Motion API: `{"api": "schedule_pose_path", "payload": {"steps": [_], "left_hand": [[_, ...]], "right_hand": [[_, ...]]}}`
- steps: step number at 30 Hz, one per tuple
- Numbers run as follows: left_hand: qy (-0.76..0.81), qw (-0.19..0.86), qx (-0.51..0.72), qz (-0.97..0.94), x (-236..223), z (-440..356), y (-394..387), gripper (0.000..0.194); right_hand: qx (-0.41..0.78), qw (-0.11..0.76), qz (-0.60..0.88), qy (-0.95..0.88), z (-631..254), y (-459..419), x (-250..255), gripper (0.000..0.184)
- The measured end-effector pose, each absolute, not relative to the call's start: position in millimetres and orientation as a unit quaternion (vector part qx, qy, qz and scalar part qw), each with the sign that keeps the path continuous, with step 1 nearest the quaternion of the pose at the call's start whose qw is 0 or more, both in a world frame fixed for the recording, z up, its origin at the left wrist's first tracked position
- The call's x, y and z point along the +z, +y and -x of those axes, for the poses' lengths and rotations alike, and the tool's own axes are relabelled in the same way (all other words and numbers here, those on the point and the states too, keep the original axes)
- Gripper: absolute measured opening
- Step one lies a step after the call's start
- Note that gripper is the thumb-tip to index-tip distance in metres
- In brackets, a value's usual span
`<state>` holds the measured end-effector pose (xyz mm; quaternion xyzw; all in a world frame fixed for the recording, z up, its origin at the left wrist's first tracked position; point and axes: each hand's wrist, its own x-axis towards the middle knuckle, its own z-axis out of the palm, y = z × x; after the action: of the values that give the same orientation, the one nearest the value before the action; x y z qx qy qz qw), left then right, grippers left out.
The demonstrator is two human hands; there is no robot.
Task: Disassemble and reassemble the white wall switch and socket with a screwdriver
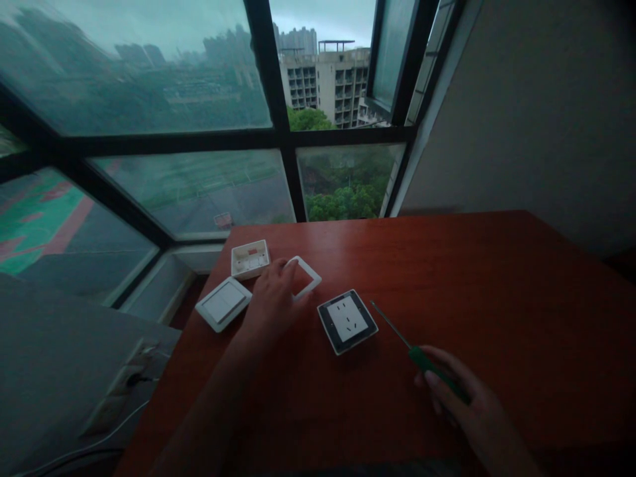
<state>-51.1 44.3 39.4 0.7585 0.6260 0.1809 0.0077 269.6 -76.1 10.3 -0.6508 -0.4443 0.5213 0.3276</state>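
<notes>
My left hand [276, 293] is closed on the edge of a white rectangular socket cover frame [312, 286], at the table's far left part. In my right hand [454, 384] is a screwdriver with a green handle [431, 370], its thin metal shaft pointing up and left. Between the hands a wall socket [352, 319] lies face up, its white slotted middle ringed by a dark border. The screwdriver's tip is just right of the socket, apart from it. Left of my left hand lies a white wall switch [224, 303]; behind it sits an open white mounting box [250, 259].
The red-brown wooden table [472, 278] reaches back to a dark-framed window [285, 140]. A grey wall [521, 119] stands at the right. Low at the left, a power strip [119, 384] with a plug and cables shows beside the table.
</notes>
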Motion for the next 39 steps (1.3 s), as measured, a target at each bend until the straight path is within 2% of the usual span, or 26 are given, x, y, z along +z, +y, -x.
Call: {"api": "schedule_pose_path", "payload": {"steps": [8, 12, 15, 18, 20, 25, 31, 35, 39], "left_hand": [[0.606, 0.000, 0.171, -0.777, 32.7, 51.9, 51.0, 0.048], [0.588, 0.077, 0.207, -0.778, 36.2, 35.6, 28.6, 0.042], [0.560, 0.167, 0.210, -0.784, 31.7, 21.6, 7.0, 0.061], [0.552, 0.199, 0.199, -0.785, 23.9, 10.8, -7.3, 0.090], [0.555, 0.205, 0.198, -0.782, 19.9, 6.5, -10.9, 0.096], [0.549, 0.220, 0.223, -0.775, 17.0, 4.6, -10.9, 0.084], [0.533, 0.239, 0.212, -0.783, 20.2, 11.3, -9.7, 0.084], [0.578, 0.148, 0.210, -0.774, 21.9, 18.9, -0.6, 0.068], [0.599, 0.096, 0.175, -0.776, 18.2, 21.2, 6.3, 0.062]], "right_hand": [[0.511, 0.309, 0.649, -0.471, -270.8, -64.8, 9.6, 0.049], [0.507, 0.299, 0.650, -0.480, -268.2, -55.7, 11.6, 0.053], [0.501, 0.300, 0.646, -0.492, -264.7, -47.4, 15.9, 0.054], [0.495, 0.291, 0.640, -0.511, -262.5, -39.6, 22.0, 0.050], [0.484, 0.279, 0.634, -0.534, -263.3, -34.5, 26.8, 0.045], [0.392, 0.279, 0.626, -0.614, -273.1, -23.8, 43.0, 0.034], [0.288, 0.239, 0.605, -0.703, -284.2, -15.9, 74.7, 0.033], [0.261, 0.234, 0.593, -0.725, -280.4, -10.3, 87.5, 0.032], [0.238, 0.224, 0.585, -0.742, -274.9, -7.6, 88.0, 0.028]]}}
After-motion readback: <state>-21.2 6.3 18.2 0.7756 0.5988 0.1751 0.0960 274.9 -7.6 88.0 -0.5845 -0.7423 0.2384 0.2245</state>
